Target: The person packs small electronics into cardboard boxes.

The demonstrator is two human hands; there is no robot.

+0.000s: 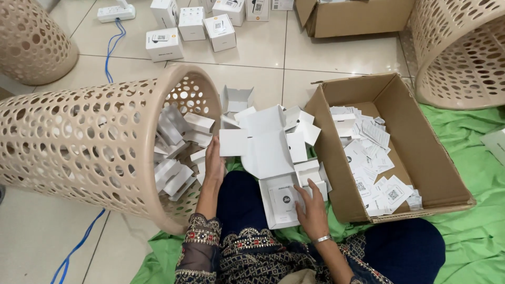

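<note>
Cardboard box [421, 152] of paper slips [373, 168]

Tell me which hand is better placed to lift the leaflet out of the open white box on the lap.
Right. The right hand already rests on the leaflet inside the open white box. The left hand is up at the tipped basket, holding a white flap.
</note>
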